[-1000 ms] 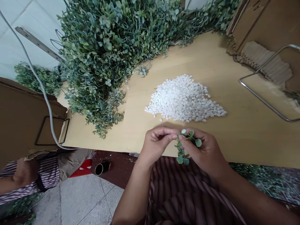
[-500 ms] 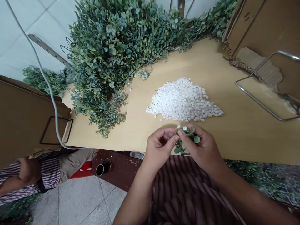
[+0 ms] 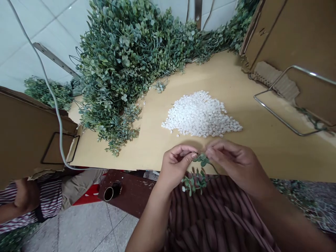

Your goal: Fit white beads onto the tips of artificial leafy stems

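Note:
My left hand and my right hand meet over the near edge of the wooden table, fingers pinched. Between them they hold a small artificial leafy sprig; its leaves hang down over my striped lap. My left thumb and forefinger pinch its top leaf, and my right fingertips close on the same spot. A heap of small white round pieces lies on the table just beyond my hands. A big pile of artificial green foliage covers the table's far left.
Cardboard boxes and a bent metal rod frame stand at the right. Another cardboard box with a grey cable sits at the left. A person in a striped shirt is at lower left. More greenery lies below the table's right edge.
The sprig was bunched in my right hand; now it hangs lower, stretched out between both hands' fingertips. My right hand has uncurled and shifted slightly right. The view tilted a little.

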`<state>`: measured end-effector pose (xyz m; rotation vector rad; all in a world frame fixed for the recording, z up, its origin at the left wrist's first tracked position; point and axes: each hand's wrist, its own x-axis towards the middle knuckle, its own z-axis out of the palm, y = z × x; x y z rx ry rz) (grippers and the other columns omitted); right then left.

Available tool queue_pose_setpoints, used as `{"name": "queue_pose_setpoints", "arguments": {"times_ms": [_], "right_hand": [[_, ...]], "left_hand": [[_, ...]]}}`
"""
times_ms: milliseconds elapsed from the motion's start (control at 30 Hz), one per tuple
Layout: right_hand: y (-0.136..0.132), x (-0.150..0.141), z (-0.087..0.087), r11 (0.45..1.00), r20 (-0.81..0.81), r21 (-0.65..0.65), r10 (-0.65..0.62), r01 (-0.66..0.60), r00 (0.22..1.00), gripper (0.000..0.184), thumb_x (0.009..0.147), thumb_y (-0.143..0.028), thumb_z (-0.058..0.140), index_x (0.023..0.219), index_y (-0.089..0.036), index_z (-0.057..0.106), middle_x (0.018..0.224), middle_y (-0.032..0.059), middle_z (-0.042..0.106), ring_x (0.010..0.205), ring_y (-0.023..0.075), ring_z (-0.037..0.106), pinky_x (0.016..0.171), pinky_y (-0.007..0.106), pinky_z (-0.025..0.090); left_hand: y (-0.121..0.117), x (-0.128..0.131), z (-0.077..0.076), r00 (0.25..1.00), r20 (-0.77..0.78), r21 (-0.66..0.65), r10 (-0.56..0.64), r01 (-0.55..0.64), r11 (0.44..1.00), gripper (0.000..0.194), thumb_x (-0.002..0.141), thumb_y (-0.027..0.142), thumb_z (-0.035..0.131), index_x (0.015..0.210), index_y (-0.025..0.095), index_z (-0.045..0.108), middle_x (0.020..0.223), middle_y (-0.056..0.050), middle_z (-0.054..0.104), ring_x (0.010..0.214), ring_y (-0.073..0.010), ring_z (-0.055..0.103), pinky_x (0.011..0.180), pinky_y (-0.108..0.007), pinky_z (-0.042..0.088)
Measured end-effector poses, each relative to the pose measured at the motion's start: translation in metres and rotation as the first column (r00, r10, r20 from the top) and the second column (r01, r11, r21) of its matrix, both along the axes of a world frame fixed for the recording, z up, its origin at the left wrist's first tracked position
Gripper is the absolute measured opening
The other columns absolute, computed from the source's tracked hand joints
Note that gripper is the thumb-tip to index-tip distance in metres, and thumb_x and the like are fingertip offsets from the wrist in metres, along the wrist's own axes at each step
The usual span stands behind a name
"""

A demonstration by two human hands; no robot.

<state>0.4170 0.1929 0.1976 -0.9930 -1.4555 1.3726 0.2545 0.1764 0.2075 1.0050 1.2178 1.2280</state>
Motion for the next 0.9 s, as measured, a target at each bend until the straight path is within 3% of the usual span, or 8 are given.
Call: {"name": "queue_pose_setpoints", "arguments": {"times_ms": [67, 200, 400, 500, 633, 733, 833, 900], "right_hand": [[-0.001, -0.013, -0.009, 0.99, 0.015, 0.025, -0.137, 0.137, 0.99, 0.03, 0.076, -0.044, 0.064, 0.084, -0.016, 0.06, 0.084, 0.0027, 0.061, 0.079, 0.0048, 0.059, 0.071, 0.013, 0.051], [-0.007, -0.026, -0.015, 0.999, 0.066, 0.029, 0.022, -0.024, 0.998, 0.037, 0.083, -0.041, 0.054, 0.11, -0.017, 0.057, 0.111, 0.0074, 0.063, 0.101, 0.0084, 0.061, 0.088, 0.019, 0.052], [-0.005, -0.026, -0.009, 0.998, 0.188, 0.055, -0.02, 0.009, 0.982, 0.03, 0.084, -0.039, 0.05, 0.095, -0.015, 0.065, 0.093, 0.0046, 0.068, 0.082, 0.0066, 0.063, 0.074, 0.014, 0.05], [-0.003, -0.025, -0.008, 0.991, 0.221, 0.132, -0.047, 0.017, 0.974, 0.026, 0.085, -0.034, 0.047, 0.087, -0.015, 0.065, 0.083, 0.0025, 0.067, 0.075, 0.0048, 0.061, 0.07, 0.012, 0.047], [-0.003, -0.026, -0.008, 0.978, 0.255, 0.201, -0.104, 0.053, 0.961, 0.024, 0.085, -0.031, 0.047, 0.082, -0.014, 0.064, 0.076, 0.0026, 0.065, 0.07, 0.0046, 0.058, 0.067, 0.012, 0.045], [-0.003, -0.028, -0.007, 0.975, 0.282, 0.215, -0.12, 0.059, 0.952, 0.025, 0.086, -0.029, 0.045, 0.075, -0.013, 0.062, 0.069, 0.0017, 0.062, 0.064, 0.0033, 0.055, 0.062, 0.011, 0.042], [-0.002, -0.029, -0.006, 0.979, 0.321, 0.197, -0.119, 0.056, 0.94, 0.026, 0.085, -0.029, 0.045, 0.071, -0.012, 0.06, 0.065, 0.0012, 0.06, 0.061, 0.0028, 0.053, 0.059, 0.011, 0.039], [-0.001, -0.03, -0.006, 0.983, 0.333, 0.175, -0.115, 0.059, 0.936, 0.026, 0.084, -0.029, 0.046, 0.07, -0.012, 0.059, 0.064, 0.0008, 0.059, 0.06, 0.0026, 0.052, 0.058, 0.011, 0.039]], "left_hand": [[-0.001, 0.001, 0.0, 0.999, -0.019, 0.078, -0.032, 0.034, 0.996, 0.006, 0.07, 0.022, 0.074, 0.07, 0.016, 0.071, 0.073, -0.003, 0.067, 0.071, -0.0112, 0.061, 0.071, -0.022, 0.051], [0.0, 0.0, -0.002, 0.997, -0.078, 0.21, 0.018, -0.001, 0.978, 0.004, 0.071, 0.015, 0.072, 0.07, 0.019, 0.072, 0.079, -0.002, 0.06, 0.079, -0.011, 0.057, 0.075, -0.021, 0.048], [0.003, -0.004, 0.0, 0.99, -0.136, 0.18, 0.023, 0.002, 0.984, 0.003, 0.07, 0.018, 0.073, 0.073, 0.019, 0.072, 0.079, -0.003, 0.056, 0.076, -0.0117, 0.054, 0.069, -0.022, 0.046], [0.012, -0.016, 0.001, 0.96, -0.277, 0.178, 0.027, 0.024, 0.984, 0.01, 0.07, 0.02, 0.073, 0.079, 0.019, 0.073, 0.083, -0.004, 0.058, 0.073, -0.0117, 0.052, 0.067, -0.023, 0.046], [0.03, -0.034, -0.005, 0.791, -0.577, 0.244, 0.204, -0.071, 0.967, 0.014, 0.075, 0.019, 0.066, 0.088, 0.018, 0.073, 0.086, -0.005, 0.061, 0.071, -0.0119, 0.053, 0.071, -0.026, 0.046], [0.04, -0.038, -0.015, 0.645, -0.73, 0.27, 0.225, -0.03, 0.962, 0.017, 0.076, 0.016, 0.065, 0.09, 0.019, 0.073, 0.087, -0.006, 0.064, 0.077, -0.0148, 0.057, 0.076, -0.029, 0.046], [0.044, -0.035, -0.022, 0.571, -0.79, 0.285, 0.225, 0.017, 0.958, 0.015, 0.076, 0.012, 0.062, 0.085, 0.019, 0.072, 0.087, -0.006, 0.067, 0.085, -0.0182, 0.061, 0.08, -0.032, 0.047], [0.045, -0.033, -0.022, 0.565, -0.79, 0.287, 0.237, -0.001, 0.958, 0.013, 0.076, 0.011, 0.062, 0.081, 0.018, 0.072, 0.087, -0.006, 0.069, 0.085, -0.019, 0.062, 0.08, -0.033, 0.047]]}}
